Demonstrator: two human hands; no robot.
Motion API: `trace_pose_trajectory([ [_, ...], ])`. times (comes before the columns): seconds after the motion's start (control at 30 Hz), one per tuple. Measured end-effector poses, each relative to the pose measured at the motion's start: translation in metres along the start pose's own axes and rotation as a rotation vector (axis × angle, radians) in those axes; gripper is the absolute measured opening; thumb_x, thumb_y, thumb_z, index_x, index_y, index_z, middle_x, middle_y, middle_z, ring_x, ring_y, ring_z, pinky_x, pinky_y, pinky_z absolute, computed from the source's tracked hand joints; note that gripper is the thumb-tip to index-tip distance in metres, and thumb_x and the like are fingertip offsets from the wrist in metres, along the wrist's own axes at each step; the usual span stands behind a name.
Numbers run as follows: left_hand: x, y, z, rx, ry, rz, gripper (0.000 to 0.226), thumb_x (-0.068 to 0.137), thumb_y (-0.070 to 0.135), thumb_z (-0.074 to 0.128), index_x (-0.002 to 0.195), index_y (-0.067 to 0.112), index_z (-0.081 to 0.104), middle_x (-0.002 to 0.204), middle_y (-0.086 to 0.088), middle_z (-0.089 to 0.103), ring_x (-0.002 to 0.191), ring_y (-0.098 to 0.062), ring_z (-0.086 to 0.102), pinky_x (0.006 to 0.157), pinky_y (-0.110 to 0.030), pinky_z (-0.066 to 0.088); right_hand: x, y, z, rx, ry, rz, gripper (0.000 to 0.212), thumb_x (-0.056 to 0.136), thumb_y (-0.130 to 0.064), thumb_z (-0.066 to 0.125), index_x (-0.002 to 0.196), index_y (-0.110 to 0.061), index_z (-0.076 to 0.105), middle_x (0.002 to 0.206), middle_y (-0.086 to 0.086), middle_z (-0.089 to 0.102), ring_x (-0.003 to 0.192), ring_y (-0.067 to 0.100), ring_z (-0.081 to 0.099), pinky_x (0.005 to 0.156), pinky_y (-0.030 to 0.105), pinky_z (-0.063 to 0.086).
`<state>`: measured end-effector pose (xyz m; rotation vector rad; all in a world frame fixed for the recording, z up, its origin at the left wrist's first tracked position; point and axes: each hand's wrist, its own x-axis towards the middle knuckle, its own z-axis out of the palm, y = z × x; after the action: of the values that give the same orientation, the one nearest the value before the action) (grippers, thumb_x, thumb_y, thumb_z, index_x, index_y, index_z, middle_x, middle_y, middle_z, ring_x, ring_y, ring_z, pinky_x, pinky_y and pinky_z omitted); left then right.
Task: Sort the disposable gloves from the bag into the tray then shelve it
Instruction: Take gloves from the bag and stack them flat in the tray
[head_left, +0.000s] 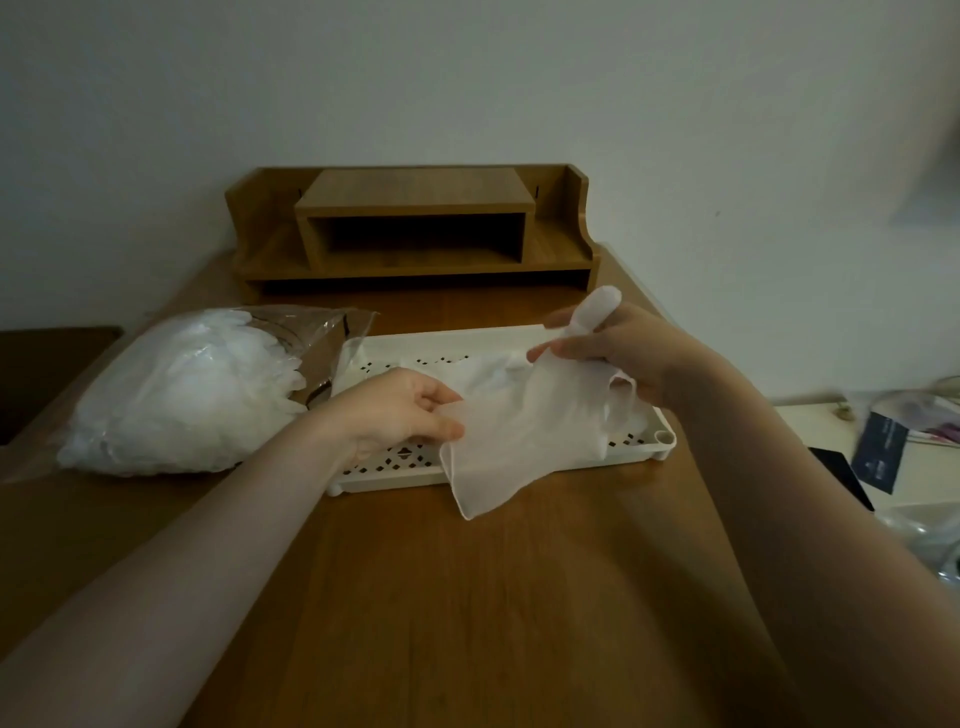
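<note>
Near edge: bare wooden table (467, 597), both forearms reaching in over it from the near corners

Just beyond, one translucent glove (511, 426) is being held stretched between the two hands, above the near half of the tray. Cuff end is sagging past the tray's near rim toward the tabletop; cannot tell whether it is touching the wood

Left hand (400, 410) is pinching the glove's left edge between thumb and curled fingers. Right hand (618, 353) is gripping the finger end, one glove finger poking up above the knuckles. Judgement: the two-point hold is pulling the glove flat so it will lie neatly instead of bunching

White perforated tray (660, 441) is sitting mid-table, long side across, directly in front of the person, probably so both hands can work over it. Some pale gloves (488, 371) are already lying inside, partly hidden behind the held one; count unclear

Left of the tray, touching or just beside its left end, the clear bag (176, 395) is lying on its side, still bulging with gloves, mouth turned toward the tray – a short reach. Judgement: the sorting is at an early stage

Far end, against the wall: wooden desk shelf (415, 228) with an open cubby facing the person, likely the tray's destination

Far right, off the table: dark cards and clutter, too blurred to name
</note>
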<state>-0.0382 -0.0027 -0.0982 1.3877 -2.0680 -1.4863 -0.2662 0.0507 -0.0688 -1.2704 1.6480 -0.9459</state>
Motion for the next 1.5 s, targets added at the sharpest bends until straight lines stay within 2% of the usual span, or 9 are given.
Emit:
trace_pose_trajectory([
  [0.17,0.004,-0.002,-0.009,-0.383,0.029,0.009,0.012,0.089,0.009,0.057,0.094,0.004,0.067,0.085,-0.005,0.072,0.078,-0.016,0.068,0.072,-0.027,0.056,0.006,0.006,-0.002,-0.326,-0.002,0.145,0.057,0.075,-0.048,0.073,0.12,-0.016,0.058,0.11,0.005,0.066,0.099,0.028,0.064,0.092,0.048,0.052],
  [0.33,0.013,-0.006,-0.016,-0.489,0.016,-0.021,0.011,0.093,0.006,0.051,0.094,0.002,0.061,0.082,-0.009,0.067,0.072,-0.018,0.066,0.068,-0.029,0.058,0.014,0.011,0.001,-0.231,-0.012,0.174,0.032,0.082,-0.038,0.07,0.103,-0.016,0.063,0.104,0.01,0.065,0.094,0.027,0.061,0.085,0.038,0.052],
  [0.43,0.027,-0.011,-0.019,-0.285,0.17,-0.052,0.013,0.097,0.013,0.048,0.089,0.011,0.058,0.09,-0.008,0.066,0.082,-0.022,0.066,0.077,-0.038,0.055,0.024,0.019,0.008,-0.298,0.09,0.191,0.058,0.08,-0.036,0.071,0.13,-0.014,0.05,0.116,0.01,0.061,0.104,0.028,0.058,0.093,0.043,0.049],
  [0.6,0.04,-0.008,-0.022,0.342,0.412,0.009,0.019,0.101,0.021,0.038,0.105,0.012,0.054,0.085,-0.004,0.055,0.066,-0.014,0.051,0.054,-0.026,0.039,0.037,0.022,0.017,-0.261,0.194,0.123,0.021,0.091,-0.023,0.057,0.104,-0.008,0.064,0.077,0.001,0.063,0.067,0.015,0.056,0.058,0.023,0.045],
  [0.77,0.052,-0.007,-0.017,0.617,0.507,0.007,0.021,0.102,0.013,0.034,0.117,0.009,0.047,0.075,-0.001,0.046,0.059,-0.012,0.043,0.048,-0.025,0.029,0.05,0.029,0.025,-0.273,0.361,-0.017,0.019,0.094,-0.019,0.05,0.097,-0.005,0.061,0.078,0.005,0.061,0.064,0.015,0.056,0.051,0.022,0.045],
  [0.97,0.051,-0.014,-0.02,0.759,0.65,0.037,0.032,0.1,0.024,0.039,0.127,0.006,0.043,0.095,-0.011,0.057,0.075,-0.022,0.054,0.054,-0.029,0.038,0.06,0.035,0.033,-0.502,0.498,-0.029,0.024,0.101,-0.017,0.035,0.118,-0.009,0.05,0.117,0.016,0.058,0.094,0.028,0.059,0.08,0.042,0.051],
  [1.1,0.042,-0.015,-0.016,0.918,0.712,0.25,0.045,0.097,0.027,0.045,0.139,0.01,0.037,0.139,-0.01,0.04,0.125,-0.026,0.041,0.097,-0.035,0.037,0.047,0.028,0.045,-0.746,0.399,-0.268,0.048,0.097,-0.03,0.05,0.14,-0.014,0.038,0.147,0.009,0.034,0.135,0.028,0.031,0.11,0.04,0.028],
  [1.27,0.035,0.001,0.017,0.829,0.347,0.466,0.037,0.102,0.017,0.035,0.137,0.012,0.045,0.146,-0.002,0.04,0.133,-0.015,0.036,0.111,-0.026,0.024,0.042,0.032,0.06,-1.065,0.0,-0.344,0.044,0.091,-0.024,0.047,0.134,-0.019,0.048,0.144,0.004,0.042,0.132,0.023,0.038,0.113,0.039,0.024],
  [1.5,0.05,-0.023,0.016,1.005,0.087,0.107,0.071,0.095,0.06,0.016,0.152,0.02,0.0,0.159,-0.003,-0.008,0.146,-0.023,-0.004,0.117,-0.039,-0.004,0.041,0.037,0.046,-1.229,-0.027,-0.303,0.05,0.095,-0.012,0.044,0.143,-0.024,0.038,0.148,-0.001,0.039,0.133,0.021,0.04,0.114,0.038,0.026],
])
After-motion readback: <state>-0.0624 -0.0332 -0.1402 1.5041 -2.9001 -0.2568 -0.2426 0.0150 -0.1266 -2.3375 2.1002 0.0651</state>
